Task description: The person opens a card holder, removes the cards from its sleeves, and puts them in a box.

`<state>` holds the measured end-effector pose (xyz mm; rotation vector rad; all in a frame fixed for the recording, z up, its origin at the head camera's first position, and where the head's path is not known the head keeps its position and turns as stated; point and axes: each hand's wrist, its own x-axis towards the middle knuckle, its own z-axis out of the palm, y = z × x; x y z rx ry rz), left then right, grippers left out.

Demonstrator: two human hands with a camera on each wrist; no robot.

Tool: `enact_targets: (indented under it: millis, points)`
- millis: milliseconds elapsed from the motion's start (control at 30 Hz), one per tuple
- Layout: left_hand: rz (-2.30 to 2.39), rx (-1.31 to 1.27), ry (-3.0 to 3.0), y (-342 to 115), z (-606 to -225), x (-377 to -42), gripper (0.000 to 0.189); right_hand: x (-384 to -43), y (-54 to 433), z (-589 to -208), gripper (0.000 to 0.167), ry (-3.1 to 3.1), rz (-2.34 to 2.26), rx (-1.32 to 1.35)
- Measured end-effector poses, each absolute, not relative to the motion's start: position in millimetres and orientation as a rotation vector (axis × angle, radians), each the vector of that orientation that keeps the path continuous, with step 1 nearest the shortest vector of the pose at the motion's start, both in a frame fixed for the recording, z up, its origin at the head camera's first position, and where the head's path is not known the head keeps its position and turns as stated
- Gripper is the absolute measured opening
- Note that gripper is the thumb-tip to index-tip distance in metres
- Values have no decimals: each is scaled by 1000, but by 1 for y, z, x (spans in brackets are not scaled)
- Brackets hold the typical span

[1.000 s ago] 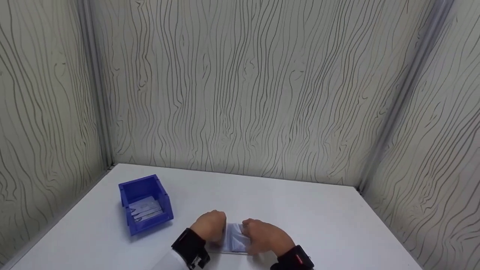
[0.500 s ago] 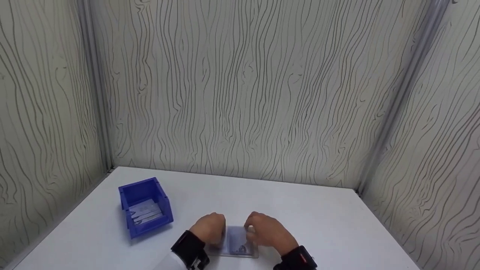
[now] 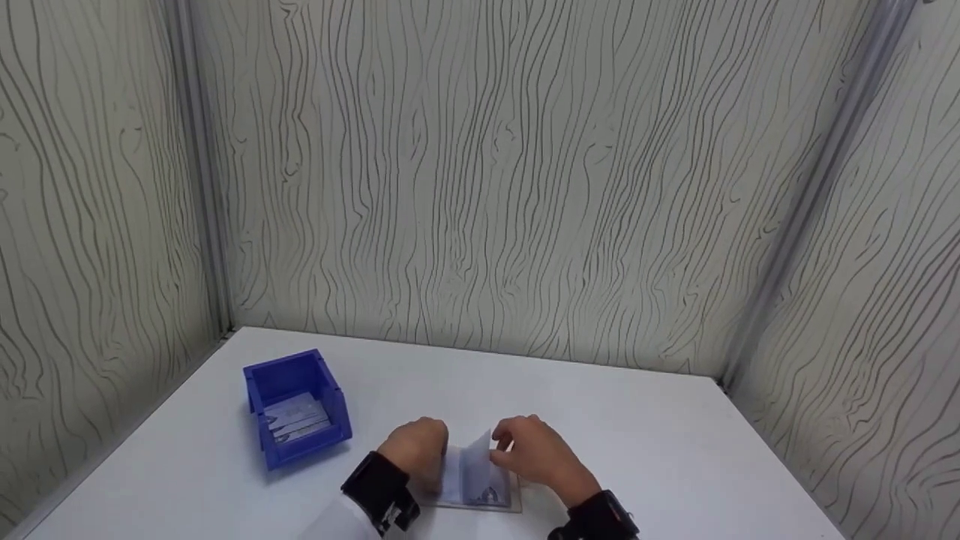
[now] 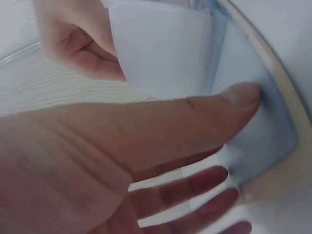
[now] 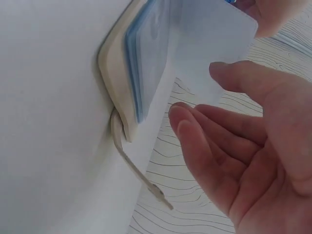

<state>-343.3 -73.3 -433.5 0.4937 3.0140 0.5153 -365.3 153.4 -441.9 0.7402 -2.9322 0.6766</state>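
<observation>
A small card holder [image 3: 516, 504] with a beige cover lies spread on the white table, filled with clear bluish sleeves. One sleeve page [image 3: 476, 463] stands up from the middle. My left hand [image 3: 418, 451] grips the holder's left side; in the left wrist view its thumb [image 4: 239, 100] presses on a sleeve, with fingertips at the edge. My right hand [image 3: 538, 451] is beside the raised page, and in the right wrist view its thumb [image 5: 229, 75] and fingers stand apart around the page's free edge. Whether the thumb touches it, I cannot tell. Printed cards show dimly inside the sleeves.
A blue plastic bin [image 3: 307, 450] stands on the table [image 3: 600, 409] to the left, with several flat printed cards [image 3: 296, 415] in it. A beige strap [image 5: 141, 170] sticks out from the holder's cover. Wood-patterned panels [image 3: 480, 172] enclose the table behind and at both sides.
The sleeve page that lay flat half a second ago now stands upright between the hands. My right hand has moved slightly up and away from the holder; the left has stayed on its side.
</observation>
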Motion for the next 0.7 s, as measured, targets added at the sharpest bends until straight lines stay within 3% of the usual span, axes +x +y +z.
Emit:
enact_targets:
  millis: [333,567,700]
  points:
    - [519,367,2985,-86,-428,-346,30,-363,146,-448,11,-2920,610,937]
    - [520,335,3003,-86,-426,-348,39,-361,144,-452,29,-2933,503,1166]
    - [505,320,3032,-86,-427,-348,45,-360,144,-455,31,-2895,406,1318]
